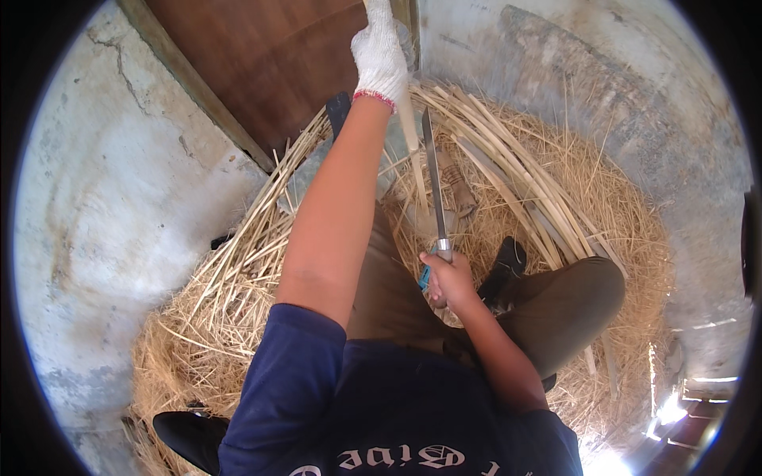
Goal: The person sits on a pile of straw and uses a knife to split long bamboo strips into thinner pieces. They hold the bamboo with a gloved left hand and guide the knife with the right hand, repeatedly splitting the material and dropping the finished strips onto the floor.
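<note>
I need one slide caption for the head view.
Gloved left hand holds a pale strip; bare right hand grips a long-bladed knife amid straw-like shavings.

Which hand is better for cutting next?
Probably the right hand: its fingers wrap the handle of the knife, whose blade points away from the body. The gloved left hand is stretched far out and holds a pale strip, so it seems better placed for steadying.
</note>
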A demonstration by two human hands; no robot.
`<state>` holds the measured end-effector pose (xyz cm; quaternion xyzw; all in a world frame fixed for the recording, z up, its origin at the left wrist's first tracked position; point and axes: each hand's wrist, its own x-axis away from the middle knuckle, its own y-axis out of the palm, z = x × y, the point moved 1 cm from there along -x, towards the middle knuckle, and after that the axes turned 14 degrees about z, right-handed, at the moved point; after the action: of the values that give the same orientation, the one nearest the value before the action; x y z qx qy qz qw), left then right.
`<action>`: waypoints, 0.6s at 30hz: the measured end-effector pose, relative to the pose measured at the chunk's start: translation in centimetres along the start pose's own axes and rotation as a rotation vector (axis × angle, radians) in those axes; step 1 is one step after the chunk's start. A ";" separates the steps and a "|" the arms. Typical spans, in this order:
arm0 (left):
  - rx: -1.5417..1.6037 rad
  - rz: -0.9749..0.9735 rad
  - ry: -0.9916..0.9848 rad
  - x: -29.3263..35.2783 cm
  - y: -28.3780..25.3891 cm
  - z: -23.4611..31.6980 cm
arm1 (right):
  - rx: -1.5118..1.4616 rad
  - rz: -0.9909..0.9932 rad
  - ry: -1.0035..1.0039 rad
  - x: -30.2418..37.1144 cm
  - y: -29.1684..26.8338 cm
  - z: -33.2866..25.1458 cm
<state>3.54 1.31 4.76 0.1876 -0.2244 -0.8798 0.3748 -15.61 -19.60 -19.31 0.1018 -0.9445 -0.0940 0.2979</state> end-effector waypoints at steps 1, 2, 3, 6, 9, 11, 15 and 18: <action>0.006 0.002 -0.009 0.0 0.2 -0.2 | 0.040 0.017 -0.094 -0.4 0.0 0.4; 0.013 0.003 -0.018 0.1 0.5 -0.3 | 0.083 0.044 -0.082 -1.0 0.0 1.0; 0.020 0.004 -0.028 0.2 0.6 -0.4 | 0.126 0.072 -0.071 -1.7 0.1 1.5; 0.036 0.023 -0.034 0.4 0.9 -0.1 | 0.224 0.162 -0.024 -2.9 0.0 2.3; -0.016 0.041 -0.014 -0.5 -0.4 -0.6 | -0.014 -0.025 0.228 -1.8 0.5 0.9; -0.023 0.024 -0.067 0.4 -0.4 -0.2 | -0.232 -0.204 0.379 -1.0 -0.2 -0.5; -0.009 0.018 -0.002 -0.8 -1.0 -0.7 | -0.410 -0.415 0.444 0.0 -0.4 -0.8; 0.032 0.025 -0.027 -0.4 -0.7 -0.6 | -0.455 -0.480 0.444 -0.3 -0.7 -0.9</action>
<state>3.64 1.89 3.96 0.1788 -0.2460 -0.8738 0.3794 -14.78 -20.34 -18.92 0.2691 -0.7616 -0.3434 0.4792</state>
